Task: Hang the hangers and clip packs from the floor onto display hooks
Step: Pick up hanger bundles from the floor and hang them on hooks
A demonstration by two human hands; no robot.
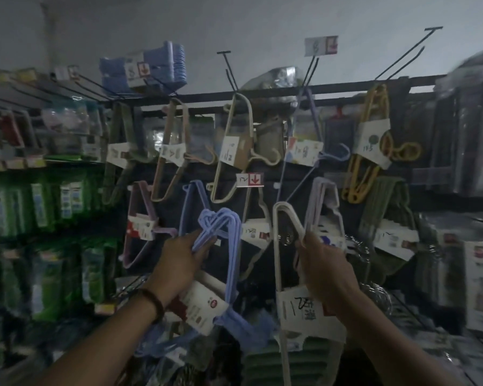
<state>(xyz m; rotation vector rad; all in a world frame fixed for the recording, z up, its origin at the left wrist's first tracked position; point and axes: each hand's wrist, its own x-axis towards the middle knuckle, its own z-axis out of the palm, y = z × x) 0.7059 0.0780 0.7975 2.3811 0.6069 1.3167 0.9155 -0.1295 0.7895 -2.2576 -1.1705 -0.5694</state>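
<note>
Shop wall of wire hooks, dim and blurred, with green packs [42, 201] shelved at far left. Left hand [179, 263] has its fingers curled round a blue hanger bundle [223, 227], held upright with the long axis near vertical and the label low. The bundle's top sits just below-right of a hung blue bundle [191, 196]. A price tag [250, 180] marks a hook above, between both hands. Right hand [326, 263] grips a white hanger bundle [286, 215], also upright, just left of a hung lilac bundle [324, 196]. Both held bundles likely need lifting up and toward the wall.

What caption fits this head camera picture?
Left hand holds blue hangers, right hand holds white hangers, facing the display rack.
</note>
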